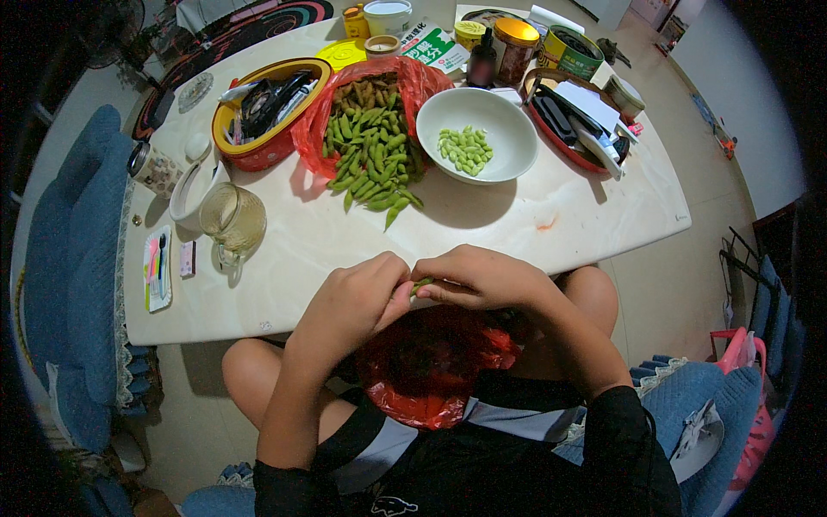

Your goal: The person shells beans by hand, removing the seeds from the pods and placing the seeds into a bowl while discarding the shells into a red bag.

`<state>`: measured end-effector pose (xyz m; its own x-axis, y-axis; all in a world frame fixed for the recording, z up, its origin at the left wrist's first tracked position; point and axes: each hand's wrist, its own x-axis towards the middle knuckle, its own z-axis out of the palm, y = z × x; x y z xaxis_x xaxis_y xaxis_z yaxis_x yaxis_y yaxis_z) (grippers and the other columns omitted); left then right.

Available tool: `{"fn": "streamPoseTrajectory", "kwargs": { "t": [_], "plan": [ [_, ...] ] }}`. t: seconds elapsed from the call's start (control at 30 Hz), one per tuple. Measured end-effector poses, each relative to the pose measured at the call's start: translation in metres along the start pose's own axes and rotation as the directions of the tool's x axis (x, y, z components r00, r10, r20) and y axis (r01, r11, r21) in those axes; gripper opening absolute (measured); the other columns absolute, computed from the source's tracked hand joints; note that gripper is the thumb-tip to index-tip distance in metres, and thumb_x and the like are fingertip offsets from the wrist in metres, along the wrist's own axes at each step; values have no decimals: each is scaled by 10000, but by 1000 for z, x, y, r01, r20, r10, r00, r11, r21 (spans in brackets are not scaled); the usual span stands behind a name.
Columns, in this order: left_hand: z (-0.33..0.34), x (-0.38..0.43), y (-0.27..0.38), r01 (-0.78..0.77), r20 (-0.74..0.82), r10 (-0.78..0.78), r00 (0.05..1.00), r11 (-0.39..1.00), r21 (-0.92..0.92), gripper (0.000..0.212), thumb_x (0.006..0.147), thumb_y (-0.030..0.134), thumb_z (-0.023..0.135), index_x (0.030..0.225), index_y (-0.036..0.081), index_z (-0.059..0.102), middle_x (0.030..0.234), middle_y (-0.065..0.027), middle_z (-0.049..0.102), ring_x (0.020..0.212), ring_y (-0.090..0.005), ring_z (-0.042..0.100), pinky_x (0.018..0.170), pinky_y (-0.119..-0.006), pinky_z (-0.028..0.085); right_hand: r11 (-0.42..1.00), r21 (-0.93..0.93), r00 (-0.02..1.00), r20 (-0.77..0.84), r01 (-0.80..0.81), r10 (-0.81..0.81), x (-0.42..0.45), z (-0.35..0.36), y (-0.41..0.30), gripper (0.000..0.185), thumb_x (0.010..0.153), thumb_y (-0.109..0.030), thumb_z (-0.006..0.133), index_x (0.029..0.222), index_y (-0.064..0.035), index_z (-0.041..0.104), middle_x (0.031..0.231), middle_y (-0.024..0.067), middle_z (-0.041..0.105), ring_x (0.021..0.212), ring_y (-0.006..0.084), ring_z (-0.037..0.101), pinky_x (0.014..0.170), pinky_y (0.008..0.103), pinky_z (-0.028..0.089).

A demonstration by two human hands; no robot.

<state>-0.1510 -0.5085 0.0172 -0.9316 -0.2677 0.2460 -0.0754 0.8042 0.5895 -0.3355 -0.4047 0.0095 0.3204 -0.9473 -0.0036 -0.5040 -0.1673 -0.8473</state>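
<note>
My left hand [371, 287] and my right hand [471, 278] meet at the table's near edge, both gripping one green soybean pod [422, 284] between their fingertips. Below them, in my lap, lies an opened red plastic bag [439, 388] whose dark contents I cannot make out. Across the table, a red plastic bag [426, 74] spills a heap of green soybean pods [375, 152] onto the tabletop. Touching or close beside it on the right stands a white bowl [513, 139] with shelled green beans [465, 150] in it.
A glass mug [232, 216], a white tray [168, 265] of small spoons and a small box [187, 258] are at the left. Behind stands an oval red-and-yellow basket [258, 145] of odds and ends. A red tray [568, 152] and several jars [515, 48] line the far right.
</note>
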Motion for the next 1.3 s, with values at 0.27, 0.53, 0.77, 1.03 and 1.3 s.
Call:
{"fn": "streamPoseTrajectory", "kwargs": {
  "t": [0.27, 0.53, 0.77, 1.03, 1.3],
  "plan": [
    [5, -3, -2, 125, -25, -126, 992, 991, -57, 103, 814, 72, 594, 847, 1, 527, 774, -149, 582, 661, -288, 610, 589, -346, 504, 975, 184, 991, -37, -121, 130, 4, 2, 3, 230, 945, -238, 489, 958, -11, 519, 681, 143, 571, 629, 234, 580, 605, 344, 454],
    [7, 1, 7, 238, -147, -277, 949, 941, -242, 91, 826, 47, 581, 897, -1, 549, 828, -113, 613, 722, -193, 631, 571, -280, 509, 934, 357, 988, -134, -27, 79, 6, 8, 10, 228, 947, -231, 485, 946, -7, 531, 734, 93, 585, 687, 162, 576, 641, 298, 466],
    [2, 1, 6, 275, -105, -319, 942, 913, -301, 115, 802, 62, 619, 898, 6, 590, 818, -75, 647, 724, -132, 634, 554, -244, 492, 963, 264, 991, -105, -51, 81, 7, 8, 8, 247, 939, -247, 491, 946, -4, 535, 715, 115, 589, 651, 200, 580, 624, 330, 466],
    [7, 0, 0, 285, -89, -335, 938, 892, -350, 107, 805, 66, 626, 883, -6, 609, 784, -76, 649, 683, -124, 634, 529, -239, 490, 983, 184, 988, -145, -24, 52, 8, 13, 12, 241, 933, -246, 487, 922, -9, 528, 679, 126, 574, 621, 236, 568, 596, 350, 448],
    [18, -1, -4, 258, -187, -301, 935, 940, -221, 93, 806, 62, 613, 856, -11, 582, 763, -89, 638, 680, -140, 637, 530, -256, 499, 978, 210, 977, -209, 0, 44, 12, 22, 18, 227, 924, -241, 490, 925, -16, 517, 689, 146, 563, 632, 273, 558, 609, 366, 443]
  ]
}}
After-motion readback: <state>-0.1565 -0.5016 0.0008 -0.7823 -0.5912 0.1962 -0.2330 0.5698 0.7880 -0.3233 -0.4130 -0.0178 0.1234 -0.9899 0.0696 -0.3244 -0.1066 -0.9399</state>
